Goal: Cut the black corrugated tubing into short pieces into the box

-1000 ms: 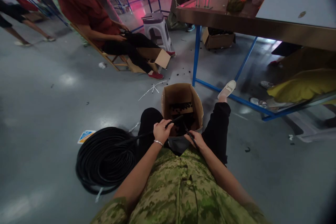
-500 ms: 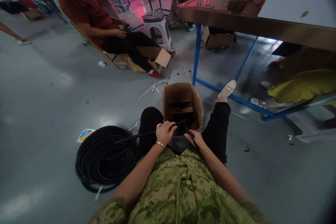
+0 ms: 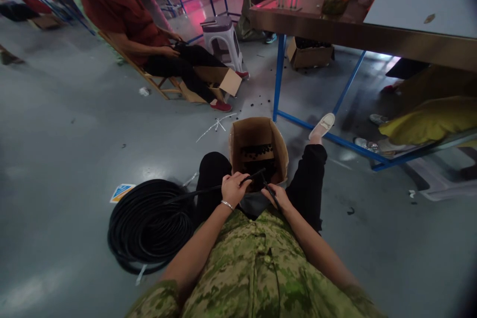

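Note:
My left hand (image 3: 234, 189) is closed around a black hose (image 3: 209, 190), whose free end sticks out over the cardboard box (image 3: 281, 151) between my legs. From that hand the hose runs left to a large coil (image 3: 149, 226) lying on the floor. My right hand (image 3: 278, 196) grips a slim dark tool (image 3: 264, 177), its tip close to the hose end; its exact kind is hard to make out. Inside the box lie many short black pieces (image 3: 257, 151).
A blue-legged table (image 3: 280, 74) stands ahead on the right. A person in a red shirt (image 3: 126, 25) sits ahead on the left beside another carton (image 3: 229, 82). A white stool (image 3: 223, 39) stands behind, and another person's silver shoe (image 3: 367, 144) shows at right.
My hands, the hose and the tool stay almost the same. The seated person's hands have shifted slightly, and a foot at the far left has moved.

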The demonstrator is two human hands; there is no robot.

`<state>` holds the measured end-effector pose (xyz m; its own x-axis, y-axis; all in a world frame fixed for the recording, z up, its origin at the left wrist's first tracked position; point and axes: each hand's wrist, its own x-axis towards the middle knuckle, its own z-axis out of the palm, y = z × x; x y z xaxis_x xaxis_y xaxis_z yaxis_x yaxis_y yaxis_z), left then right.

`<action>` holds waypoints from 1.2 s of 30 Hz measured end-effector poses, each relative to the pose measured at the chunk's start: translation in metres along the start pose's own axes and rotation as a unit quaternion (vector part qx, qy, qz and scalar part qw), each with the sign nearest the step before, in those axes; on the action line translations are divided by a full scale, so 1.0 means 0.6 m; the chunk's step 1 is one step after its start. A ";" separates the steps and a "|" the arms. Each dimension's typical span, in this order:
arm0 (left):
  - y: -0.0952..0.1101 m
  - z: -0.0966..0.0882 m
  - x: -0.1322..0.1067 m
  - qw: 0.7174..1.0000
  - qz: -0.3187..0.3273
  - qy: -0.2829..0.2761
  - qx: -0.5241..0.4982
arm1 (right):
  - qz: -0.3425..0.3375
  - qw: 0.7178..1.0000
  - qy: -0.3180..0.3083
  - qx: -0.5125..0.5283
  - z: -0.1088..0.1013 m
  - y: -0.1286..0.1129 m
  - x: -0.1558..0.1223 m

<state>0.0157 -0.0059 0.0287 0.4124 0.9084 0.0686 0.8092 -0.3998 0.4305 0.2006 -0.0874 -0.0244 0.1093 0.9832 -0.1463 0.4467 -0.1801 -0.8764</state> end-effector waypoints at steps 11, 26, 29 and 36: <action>-0.009 0.015 0.011 1.000 -0.031 0.000 0.003 | 0.005 0.993 0.028 -0.112 0.011 0.009 0.006; -0.012 0.025 0.017 0.999 -0.042 0.007 0.034 | -0.001 0.988 0.050 -0.147 0.029 0.023 0.017; -0.013 0.025 0.019 0.998 -0.042 0.009 0.039 | -0.001 0.987 0.048 -0.156 0.030 0.022 0.018; -0.023 0.032 0.019 0.998 -0.042 0.004 0.057 | 0.003 0.988 0.086 -0.130 0.028 0.024 0.024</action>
<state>0.0175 0.0077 0.0063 0.3383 0.9400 0.0439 0.8829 -0.3332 0.3308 0.1935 -0.0752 -0.0468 0.2517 0.9664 -0.0527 0.6555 -0.2103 -0.7253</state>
